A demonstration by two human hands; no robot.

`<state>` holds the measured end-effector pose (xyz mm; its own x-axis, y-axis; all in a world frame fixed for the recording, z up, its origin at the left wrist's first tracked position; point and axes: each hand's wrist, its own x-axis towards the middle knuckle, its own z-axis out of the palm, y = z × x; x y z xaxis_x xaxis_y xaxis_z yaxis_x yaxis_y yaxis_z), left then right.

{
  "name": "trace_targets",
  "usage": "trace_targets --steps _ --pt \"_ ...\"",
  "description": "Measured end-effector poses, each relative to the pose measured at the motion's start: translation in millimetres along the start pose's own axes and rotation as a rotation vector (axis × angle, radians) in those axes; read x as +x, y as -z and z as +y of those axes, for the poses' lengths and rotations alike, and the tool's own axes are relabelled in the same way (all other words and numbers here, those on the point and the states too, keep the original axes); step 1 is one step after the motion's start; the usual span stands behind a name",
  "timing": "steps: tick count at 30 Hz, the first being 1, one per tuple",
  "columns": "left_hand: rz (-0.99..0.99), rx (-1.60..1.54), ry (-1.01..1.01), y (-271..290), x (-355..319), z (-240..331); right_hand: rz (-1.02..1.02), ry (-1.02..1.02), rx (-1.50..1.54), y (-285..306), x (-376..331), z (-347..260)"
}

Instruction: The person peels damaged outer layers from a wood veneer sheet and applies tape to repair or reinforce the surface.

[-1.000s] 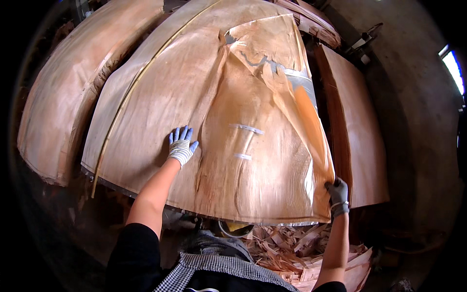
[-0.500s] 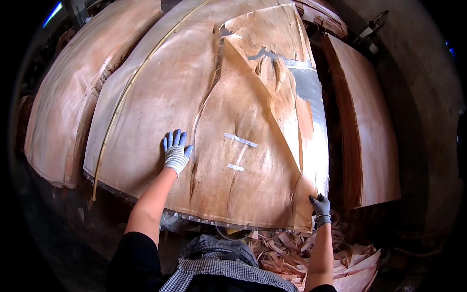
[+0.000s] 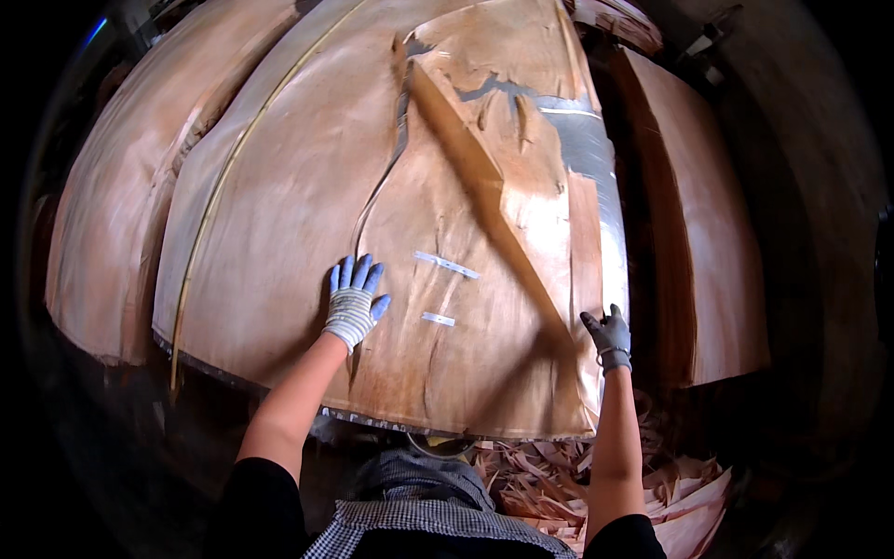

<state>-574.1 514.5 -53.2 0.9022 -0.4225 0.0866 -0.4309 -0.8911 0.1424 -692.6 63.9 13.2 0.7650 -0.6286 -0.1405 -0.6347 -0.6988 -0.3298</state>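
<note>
My left hand (image 3: pixel 354 303), in a striped glove with blue fingertips, lies flat with fingers spread on a large sheet of wood veneer (image 3: pixel 289 214). It rests beside a long seam between this sheet and a narrower veneer piece (image 3: pixel 410 373) to the right. Two pale tape strips (image 3: pixel 447 265) cross a crack in that piece. Farther right, a raised fold (image 3: pixel 484 191) runs diagonally toward the near right corner. My right hand (image 3: pixel 610 337), in a grey glove, is at the right edge of the veneer, thumb and fingers apart; whether it touches the sheet I cannot tell.
A thin yellowish rod (image 3: pixel 216 200) lies lengthwise along the left side. Veneer stacks stand at the left (image 3: pixel 121 224) and right (image 3: pixel 712 224). Grey metal surface (image 3: pixel 587 144) shows through torn gaps at the far right. Veneer scraps (image 3: pixel 559 484) are heaped below the near edge.
My left hand has slid right to the seam. My right hand has let go of the near right corner and moved farther up the edge. The veneer's right part has shifted slightly.
</note>
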Motion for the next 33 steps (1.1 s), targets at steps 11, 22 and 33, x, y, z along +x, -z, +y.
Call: trace_targets --steps 11,22,33 --pt "0.079 -0.068 0.035 -4.9 -2.7 -8.0 0.321 0.288 0.378 19.5 8.3 -33.5" --pt "0.032 -0.158 -0.200 17.5 49.9 61.4 0.222 0.129 0.898 105.1 18.5 -32.5" --pt "0.018 0.022 -0.086 -17.9 96.2 45.2 0.019 -0.368 0.704 -18.1 75.5 78.5"
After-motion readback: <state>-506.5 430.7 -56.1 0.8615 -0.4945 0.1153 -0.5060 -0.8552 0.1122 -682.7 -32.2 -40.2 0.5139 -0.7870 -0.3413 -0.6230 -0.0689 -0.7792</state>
